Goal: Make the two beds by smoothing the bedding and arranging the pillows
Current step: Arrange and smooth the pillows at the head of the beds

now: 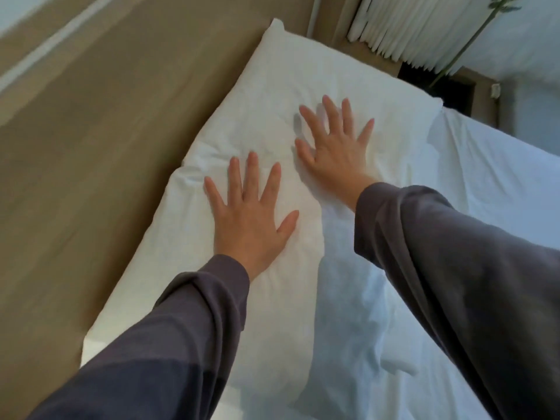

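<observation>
A long white pillow lies along the tan headboard at the top of the bed. My left hand presses flat on the pillow's near half, fingers spread and straight. Farther along the pillow, my right hand also lies flat on it with fingers spread. Both arms wear dark grey sleeves. The white bedding to the right of the pillow is creased. Only one bed is in view.
White pleated curtains hang beyond the far end of the pillow. A dark nightstand with a green plant stem stands past the bed's far corner. A pale wall fills the top right.
</observation>
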`<state>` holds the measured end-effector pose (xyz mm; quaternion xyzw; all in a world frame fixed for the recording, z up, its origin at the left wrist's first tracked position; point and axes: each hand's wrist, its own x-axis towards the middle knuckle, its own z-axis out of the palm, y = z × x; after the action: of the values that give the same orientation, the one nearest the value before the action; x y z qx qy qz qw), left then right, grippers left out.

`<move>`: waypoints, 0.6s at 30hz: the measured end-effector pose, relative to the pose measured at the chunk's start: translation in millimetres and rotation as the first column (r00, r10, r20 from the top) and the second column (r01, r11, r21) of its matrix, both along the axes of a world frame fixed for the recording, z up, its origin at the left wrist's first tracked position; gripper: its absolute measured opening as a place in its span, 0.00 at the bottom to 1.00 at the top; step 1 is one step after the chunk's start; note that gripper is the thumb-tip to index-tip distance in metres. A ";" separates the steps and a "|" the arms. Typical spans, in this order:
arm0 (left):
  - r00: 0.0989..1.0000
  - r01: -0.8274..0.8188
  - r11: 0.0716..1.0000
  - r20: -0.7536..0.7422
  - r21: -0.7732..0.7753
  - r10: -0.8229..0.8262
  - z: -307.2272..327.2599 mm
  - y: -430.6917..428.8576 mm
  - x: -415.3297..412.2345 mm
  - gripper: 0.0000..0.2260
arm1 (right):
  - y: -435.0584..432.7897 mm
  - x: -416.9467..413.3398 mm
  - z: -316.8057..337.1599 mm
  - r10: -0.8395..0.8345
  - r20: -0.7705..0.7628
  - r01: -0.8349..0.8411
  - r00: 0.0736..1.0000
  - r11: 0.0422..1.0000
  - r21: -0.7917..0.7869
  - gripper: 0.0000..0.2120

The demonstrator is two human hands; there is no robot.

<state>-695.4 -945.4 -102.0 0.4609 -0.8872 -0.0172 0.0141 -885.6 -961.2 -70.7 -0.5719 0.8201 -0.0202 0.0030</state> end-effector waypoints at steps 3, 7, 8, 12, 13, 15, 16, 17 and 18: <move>0.998 -0.039 0.999 -0.058 0.013 0.039 0.5 -14.0 14.1 0.31 | -7.6 -20.4 5.7 0.018 -0.060 -0.014 0.998 0.997 0.074 0.28; 0.971 -0.229 0.966 -0.042 0.120 0.236 -9.8 -21.7 39.7 0.31 | 25.9 -41.8 -10.7 -0.343 -0.024 0.342 0.939 0.927 0.155 0.31; 0.960 -0.266 0.954 -0.048 0.137 0.275 -6.6 -22.4 38.5 0.31 | 26.2 -40.6 -8.3 -0.439 -0.002 0.435 0.899 0.890 0.139 0.31; 0.984 -0.083 0.992 -0.150 0.094 0.096 13.3 -16.1 17.9 0.28 | 21.8 -14.9 3.3 -0.139 0.066 0.138 0.988 0.990 0.017 0.29; 0.989 -0.044 0.996 -0.141 0.083 0.055 13.2 -13.5 16.0 0.27 | 28.4 -14.3 1.3 -0.059 0.038 0.057 0.998 0.997 0.044 0.28; 0.984 -0.144 0.978 -0.083 0.152 0.158 10.7 -11.0 22.1 0.27 | 42.7 -28.0 0.6 -0.172 0.031 0.165 0.985 0.974 0.152 0.28; 0.963 -0.247 0.949 -0.057 0.198 0.263 10.3 -11.1 26.1 0.28 | 48.1 -36.5 3.1 -0.309 0.032 0.297 0.951 0.936 0.189 0.29; 0.936 -0.328 0.915 -0.053 0.233 0.349 13.9 -10.2 29.0 0.30 | 52.6 -40.6 9.4 -0.395 0.035 0.381 0.918 0.903 0.197 0.30; 0.923 -0.349 0.907 -0.080 0.235 0.376 20.4 -6.1 29.8 0.30 | 56.4 -38.0 15.8 -0.391 0.046 0.380 0.919 0.911 0.160 0.30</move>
<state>-665.7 -951.5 -81.6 0.6145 -0.7763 -0.1389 0.0218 -923.6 -904.8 -54.8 -0.3957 0.9153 0.0184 0.0730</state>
